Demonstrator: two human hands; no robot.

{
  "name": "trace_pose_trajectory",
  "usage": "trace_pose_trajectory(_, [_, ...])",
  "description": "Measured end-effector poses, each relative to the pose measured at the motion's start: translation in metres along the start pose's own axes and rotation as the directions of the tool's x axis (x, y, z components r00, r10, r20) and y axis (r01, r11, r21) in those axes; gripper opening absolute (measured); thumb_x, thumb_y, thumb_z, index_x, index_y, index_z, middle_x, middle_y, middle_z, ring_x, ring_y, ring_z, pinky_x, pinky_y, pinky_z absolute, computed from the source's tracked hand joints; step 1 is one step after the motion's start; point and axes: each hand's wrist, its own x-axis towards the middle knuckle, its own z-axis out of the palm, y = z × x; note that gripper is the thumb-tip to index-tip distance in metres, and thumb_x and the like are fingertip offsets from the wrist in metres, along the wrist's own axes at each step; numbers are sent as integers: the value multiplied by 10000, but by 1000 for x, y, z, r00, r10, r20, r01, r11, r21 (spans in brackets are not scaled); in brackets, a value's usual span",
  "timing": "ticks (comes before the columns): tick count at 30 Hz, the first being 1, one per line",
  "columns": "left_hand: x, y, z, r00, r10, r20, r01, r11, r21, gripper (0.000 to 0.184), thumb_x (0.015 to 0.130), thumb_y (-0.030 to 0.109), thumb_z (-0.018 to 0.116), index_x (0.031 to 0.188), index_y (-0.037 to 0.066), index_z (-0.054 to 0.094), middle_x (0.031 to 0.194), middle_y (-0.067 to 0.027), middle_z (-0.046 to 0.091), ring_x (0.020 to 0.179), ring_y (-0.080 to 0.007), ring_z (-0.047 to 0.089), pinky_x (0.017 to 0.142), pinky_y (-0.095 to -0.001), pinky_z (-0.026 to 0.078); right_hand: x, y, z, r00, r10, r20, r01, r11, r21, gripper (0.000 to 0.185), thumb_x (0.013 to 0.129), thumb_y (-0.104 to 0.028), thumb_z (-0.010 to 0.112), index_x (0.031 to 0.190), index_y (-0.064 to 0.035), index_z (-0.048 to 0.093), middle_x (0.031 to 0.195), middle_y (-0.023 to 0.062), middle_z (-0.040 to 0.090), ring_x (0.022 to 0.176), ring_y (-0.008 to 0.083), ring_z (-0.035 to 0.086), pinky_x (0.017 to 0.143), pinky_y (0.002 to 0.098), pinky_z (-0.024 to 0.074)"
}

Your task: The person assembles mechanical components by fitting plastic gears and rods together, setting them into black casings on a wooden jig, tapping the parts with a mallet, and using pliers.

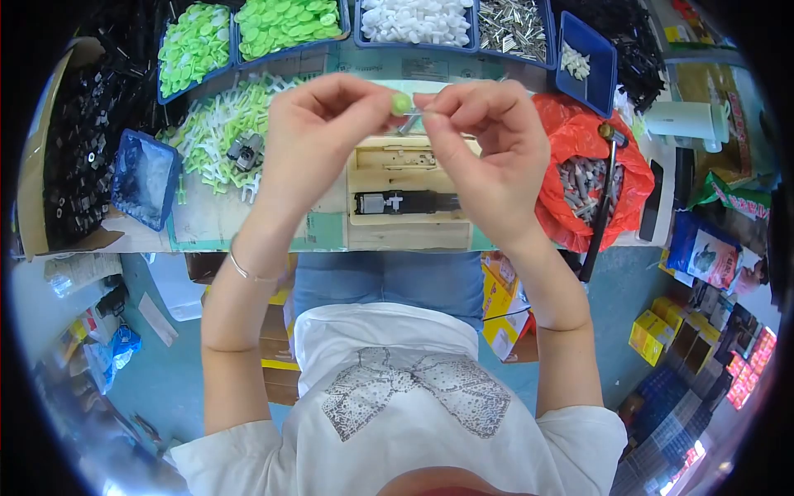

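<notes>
My left hand (318,124) pinches a small bright green round plastic piece (401,102) between thumb and forefinger. Close beside it, my right hand (492,153) has thumb and fingertips pressed together on a thin, shiny metal pin (408,123). The two pieces meet or nearly meet; I cannot tell whether they are joined. Below the hands lies a light wooden fixture (405,178). A black part with a silver block and a white cross-shaped piece (397,202) rests in its lower slot.
Behind are blue bins of green discs (289,23), white pieces (418,21), metal pins (513,31) and a few white bits (574,61). Green-and-white parts (217,136) pile at left near a blue tray (145,178). A hammer (605,198) lies across a red bag (552,215) at right.
</notes>
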Motion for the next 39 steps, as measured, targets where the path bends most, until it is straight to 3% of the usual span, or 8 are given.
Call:
trace_pose_trajectory(7, [-23,-7,15,995,-76,-64,56,963,-265,93,851,2,619,907,-69,641,874,-121,673,782,-161,675,734,-263,554,-8,2,0,980,-195,31,197,953,-230,176,692,80,643,778,-24,530,803,99,603,746,229,641,659,295,506])
trace_pose_trajectory(14, [-36,-16,18,997,-41,-70,12,926,-377,110,831,-15,660,933,-56,646,954,-118,675,880,-138,647,786,-246,532,-15,-10,3,962,-244,120,271,823,-499,153,727,72,640,779,-26,534,812,85,612,790,201,619,733,303,485])
trace_pose_trajectory(16, [-42,-20,16,995,84,-47,-95,950,-299,142,814,-6,692,950,-27,657,987,-114,676,902,-127,637,791,-233,523,-21,-9,5,988,149,-29,-149,989,-8,110,768,46,639,805,-16,555,839,67,628,831,162,608,784,293,472])
trace_pose_trajectory(19, [-47,-29,7,957,288,-14,-289,956,-57,195,752,-10,738,937,-1,674,987,-117,684,868,-156,658,757,-247,522,-27,-6,-4,963,255,89,-261,963,71,73,791,7,654,847,-10,610,868,62,640,841,139,605,791,283,472])
trace_pose_trajectory(24, [-75,-22,5,730,611,306,-657,503,562,211,672,-11,730,873,-9,663,953,-119,679,792,-247,671,685,-306,547,-51,-19,-11,930,339,143,-336,941,-45,119,761,-22,685,878,-37,679,882,68,660,849,168,621,786,285,470])
trace_pose_trajectory(26, [-81,-35,2,668,639,381,-722,434,539,193,677,7,694,864,-24,655,945,-136,664,783,-255,666,680,-317,549,-60,-21,-14,950,121,287,19,897,-442,163,722,-18,700,881,-48,680,889,58,654,846,220,613,790,326,453])
trace_pose_trajectory(30, [-93,-45,8,603,626,494,-771,298,563,181,706,28,653,875,-36,638,953,-167,638,803,-252,661,657,-318,544,-74,-19,-13,930,103,353,148,775,-614,200,699,-55,694,894,-93,662,862,22,601,846,223,548,804,368,379])
trace_pose_trajectory(39, [-105,-64,24,801,509,315,-530,358,769,262,739,135,705,966,19,648,704,-18,483,582,-163,500,497,-289,393,-74,18,-12,948,29,318,234,615,-753,138,706,-104,682,834,-117,631,779,3,532,806,208,521,812,378,328])
